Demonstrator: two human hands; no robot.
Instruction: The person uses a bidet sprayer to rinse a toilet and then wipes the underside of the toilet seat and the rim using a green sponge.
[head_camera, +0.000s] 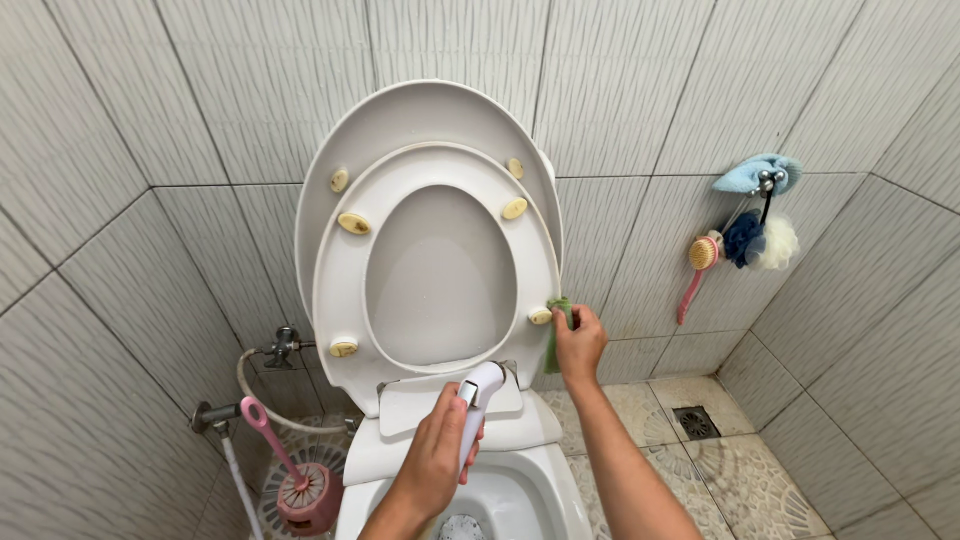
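A white toilet (440, 440) stands against the tiled wall with its lid (420, 115) and seat (335, 290) raised upright. My left hand (435, 460) grips a white bidet sprayer (478, 400), held over the bowl with its head pointing up toward the hinge. My right hand (578, 345) presses a green cloth (555, 335) against the lower right edge of the raised seat, beside a beige bumper (540, 316).
A pink toilet brush (290, 470) sits in its holder on the floor at left, near wall valves and a hose (270, 355). On the right wall hang a blue cloth (757, 173), bath puffs and a pink brush (697, 270). A floor drain (697, 423) lies at right.
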